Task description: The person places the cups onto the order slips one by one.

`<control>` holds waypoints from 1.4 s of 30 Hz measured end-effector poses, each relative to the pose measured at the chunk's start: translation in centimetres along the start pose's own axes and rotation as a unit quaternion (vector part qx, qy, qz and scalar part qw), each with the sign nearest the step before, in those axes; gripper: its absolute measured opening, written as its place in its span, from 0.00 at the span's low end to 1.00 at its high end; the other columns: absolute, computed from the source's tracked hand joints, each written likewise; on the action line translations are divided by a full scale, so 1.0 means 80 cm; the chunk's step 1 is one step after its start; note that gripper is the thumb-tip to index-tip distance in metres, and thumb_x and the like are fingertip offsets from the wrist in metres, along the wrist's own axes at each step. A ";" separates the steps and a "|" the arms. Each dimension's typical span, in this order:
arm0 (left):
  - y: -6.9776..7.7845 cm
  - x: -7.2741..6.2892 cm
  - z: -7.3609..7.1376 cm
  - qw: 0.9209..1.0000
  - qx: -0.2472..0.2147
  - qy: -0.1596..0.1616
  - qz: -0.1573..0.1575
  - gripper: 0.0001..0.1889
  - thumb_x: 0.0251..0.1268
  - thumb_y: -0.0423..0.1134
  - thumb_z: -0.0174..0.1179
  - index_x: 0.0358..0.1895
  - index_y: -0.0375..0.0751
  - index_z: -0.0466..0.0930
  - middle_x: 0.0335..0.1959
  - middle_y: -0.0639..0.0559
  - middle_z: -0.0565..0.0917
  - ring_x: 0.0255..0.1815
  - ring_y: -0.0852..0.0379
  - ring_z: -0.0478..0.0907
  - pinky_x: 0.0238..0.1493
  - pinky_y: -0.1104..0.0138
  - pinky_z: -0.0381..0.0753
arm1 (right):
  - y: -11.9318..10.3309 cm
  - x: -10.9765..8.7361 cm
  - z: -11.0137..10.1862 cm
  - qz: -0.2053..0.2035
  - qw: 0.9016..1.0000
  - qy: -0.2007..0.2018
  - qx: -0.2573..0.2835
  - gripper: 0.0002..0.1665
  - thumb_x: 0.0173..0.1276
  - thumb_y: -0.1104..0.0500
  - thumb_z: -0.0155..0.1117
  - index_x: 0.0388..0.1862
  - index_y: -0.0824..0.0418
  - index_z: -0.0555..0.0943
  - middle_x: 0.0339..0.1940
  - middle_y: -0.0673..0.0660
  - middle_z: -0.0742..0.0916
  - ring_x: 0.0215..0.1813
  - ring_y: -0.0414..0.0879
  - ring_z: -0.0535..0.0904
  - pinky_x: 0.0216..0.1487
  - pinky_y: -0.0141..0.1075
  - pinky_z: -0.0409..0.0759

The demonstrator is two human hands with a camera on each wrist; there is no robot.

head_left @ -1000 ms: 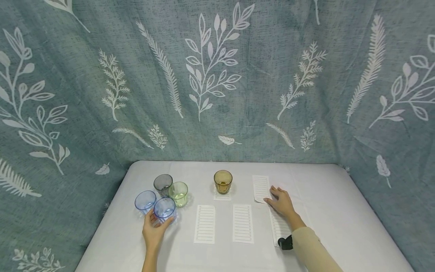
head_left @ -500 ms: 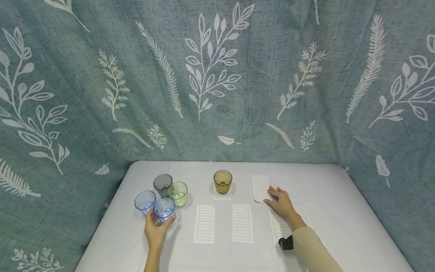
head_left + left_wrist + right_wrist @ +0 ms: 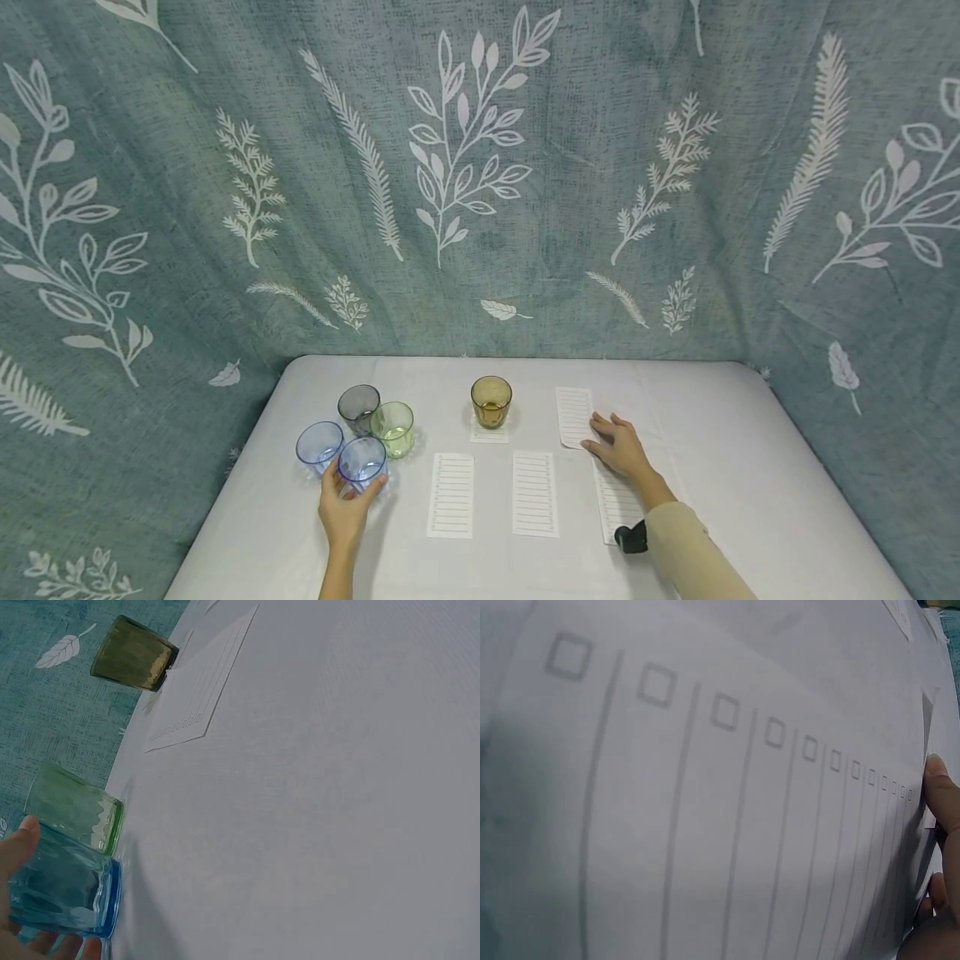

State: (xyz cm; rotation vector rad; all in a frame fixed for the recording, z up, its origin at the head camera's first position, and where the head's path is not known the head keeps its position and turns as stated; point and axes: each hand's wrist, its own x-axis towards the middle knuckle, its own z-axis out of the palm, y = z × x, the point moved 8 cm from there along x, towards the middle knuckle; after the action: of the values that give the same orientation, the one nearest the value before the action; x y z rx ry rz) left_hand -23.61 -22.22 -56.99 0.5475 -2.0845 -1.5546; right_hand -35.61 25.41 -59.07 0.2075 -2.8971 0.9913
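Left hand point(image 3: 342, 510) curled around a blue glass point(image 3: 363, 461), right hand point(image 3: 624, 450) at a lined sheet point(image 3: 574, 414).

So my blue one's at the left of the tabletop point(image 3: 750, 467), mouth up, long axis upright, just beside the second blue glass point(image 3: 320, 446), the green glass point(image 3: 393, 429) and the grey glass point(image 3: 359, 410); add the amber glass point(image 3: 491, 402), upright on another sheet near the far edge, and that's five glasses. Five sheets too, all lying long-ways near to far. My right thumb and fingers are at the far right sheet's near corner, but I can't tell if they're pinching it.
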 end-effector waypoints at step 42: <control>0.110 0.002 0.012 0.993 -0.072 -0.081 0.044 0.43 0.42 0.30 0.74 0.66 0.29 0.62 0.62 0.31 0.69 0.61 0.37 0.67 0.58 0.47 0.72 | -0.002 0.000 0.000 0.000 1.000 0.000 0.007 0.32 0.60 0.56 0.68 0.58 0.73 0.73 0.65 0.65 0.72 0.69 0.70 0.56 0.69 0.61 0.53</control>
State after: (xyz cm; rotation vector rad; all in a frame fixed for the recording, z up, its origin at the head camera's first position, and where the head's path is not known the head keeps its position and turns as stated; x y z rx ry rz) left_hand -24.58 -19.18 -48.76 0.2823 -2.0617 -1.7303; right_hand -35.56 25.25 -58.99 0.2077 -2.8903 1.0114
